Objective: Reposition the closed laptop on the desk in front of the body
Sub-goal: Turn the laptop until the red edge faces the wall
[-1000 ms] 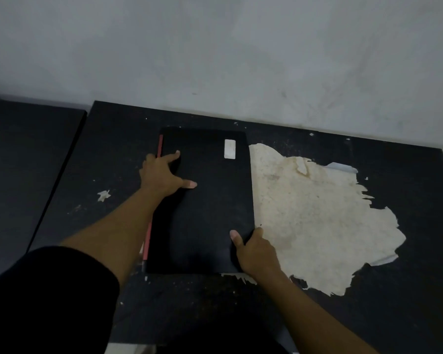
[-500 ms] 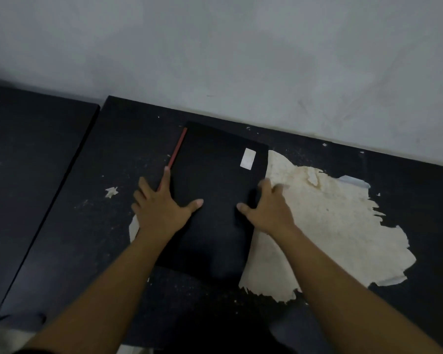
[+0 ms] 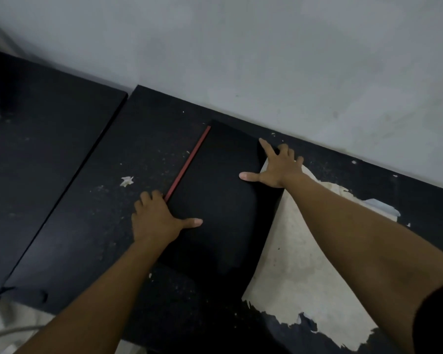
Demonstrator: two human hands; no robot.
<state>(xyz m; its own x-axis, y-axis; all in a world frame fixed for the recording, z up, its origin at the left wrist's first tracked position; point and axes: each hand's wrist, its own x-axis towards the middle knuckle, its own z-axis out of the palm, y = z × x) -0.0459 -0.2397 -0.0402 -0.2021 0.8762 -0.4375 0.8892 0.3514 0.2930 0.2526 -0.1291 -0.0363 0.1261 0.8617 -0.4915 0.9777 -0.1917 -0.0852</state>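
Observation:
The closed laptop (image 3: 219, 200) is black with a red strip along its left edge. It lies flat on the black desk (image 3: 92, 226), turned slightly clockwise, its far corner near the wall. My left hand (image 3: 159, 218) grips its left edge near the red strip, thumb spread over the lid. My right hand (image 3: 276, 167) holds the far right edge, thumb on the lid and fingers spread past the corner. The white label seen before is hidden under my right hand.
A large patch of peeled, cream-coloured surface (image 3: 304, 277) spreads over the desk right of the laptop. A second black desk (image 3: 36, 154) adjoins on the left across a narrow gap. A grey wall (image 3: 241, 60) runs right behind the desks.
The laptop has turned clockwise. My right hand slid from the near right corner up to the far right edge; my left hand shifted down the left edge toward me.

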